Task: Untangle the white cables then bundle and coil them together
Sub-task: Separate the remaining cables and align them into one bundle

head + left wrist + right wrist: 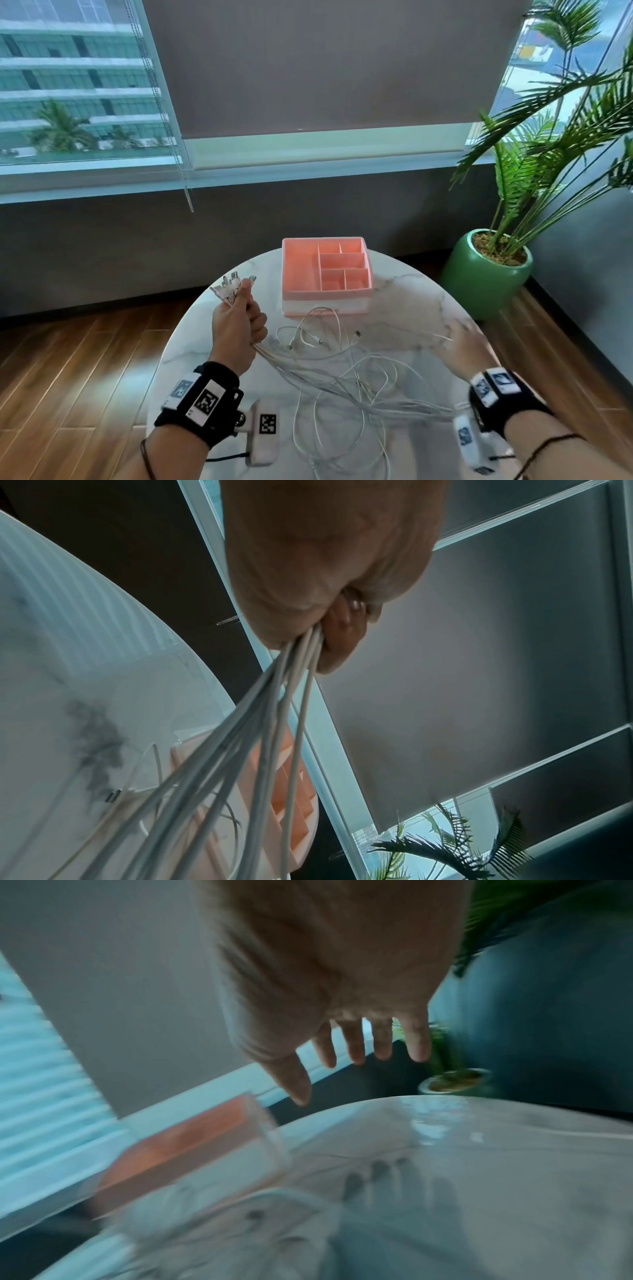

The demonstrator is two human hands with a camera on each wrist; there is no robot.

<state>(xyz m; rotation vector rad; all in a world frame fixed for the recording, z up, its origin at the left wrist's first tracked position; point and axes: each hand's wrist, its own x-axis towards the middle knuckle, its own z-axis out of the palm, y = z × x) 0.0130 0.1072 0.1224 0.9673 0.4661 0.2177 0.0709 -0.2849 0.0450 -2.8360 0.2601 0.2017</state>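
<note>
Fisted tight around the plug ends of the white cables [342,373], the left hand [236,329] anchors the gathered bundle while the right hand [469,346], fingers spread and empty above the table [411,308], likely must next comb out the loose tangled loops lying there.

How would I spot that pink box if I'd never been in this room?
Find the round marble table in front of the window. The pink box sits near its far edge, just beyond the loose white cables. It is the only coloured thing on the tabletop, open on top and split by walls into several compartments.
</note>
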